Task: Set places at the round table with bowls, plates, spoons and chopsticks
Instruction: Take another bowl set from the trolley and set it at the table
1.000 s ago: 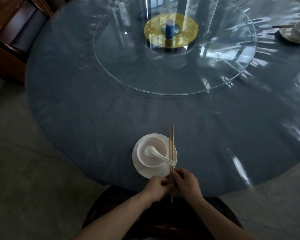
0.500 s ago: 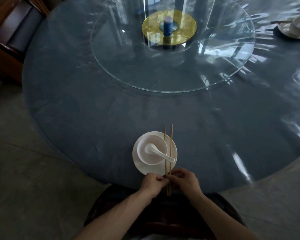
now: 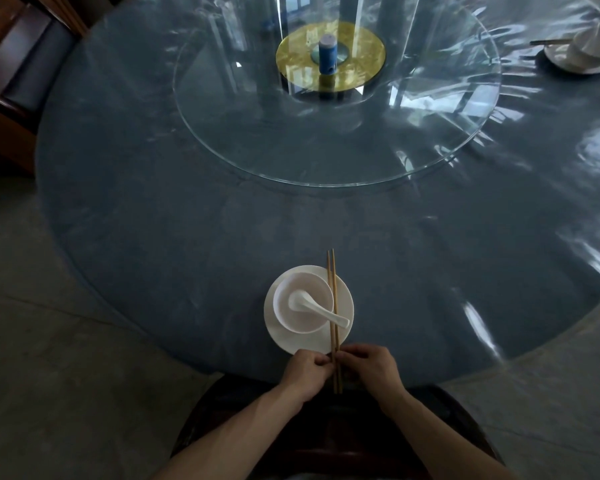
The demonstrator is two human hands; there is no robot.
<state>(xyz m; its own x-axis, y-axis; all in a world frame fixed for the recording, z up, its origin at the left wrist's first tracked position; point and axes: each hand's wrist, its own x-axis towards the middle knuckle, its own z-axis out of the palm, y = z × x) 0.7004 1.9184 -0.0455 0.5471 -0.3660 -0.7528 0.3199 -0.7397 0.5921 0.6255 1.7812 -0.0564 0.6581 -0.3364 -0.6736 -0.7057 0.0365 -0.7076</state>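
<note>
A white plate point(image 3: 278, 336) sits at the near edge of the round blue table point(image 3: 187, 220). On it stands a white bowl point(image 3: 284, 296) with a white spoon point(image 3: 317, 306) inside, handle pointing right. Two wooden chopsticks point(image 3: 333, 306) lie side by side across the plate's right part, over the bowl's rim and the spoon handle. My left hand point(image 3: 307, 370) and my right hand point(image 3: 373, 367) pinch the chopsticks' near ends from either side, at the table's edge.
A glass turntable point(image 3: 326, 133) with a gold disc and a blue can point(image 3: 328, 58) fills the table's middle. Another place setting point(image 3: 582, 51) with plate, bowl and chopsticks lies far right. A dark chair point(image 3: 326, 427) is under my arms; wooden chairs point(image 3: 11, 64) stand far left.
The two chopsticks were spread apart half a second ago and now lie close together and parallel. Both hands stay at their near ends.
</note>
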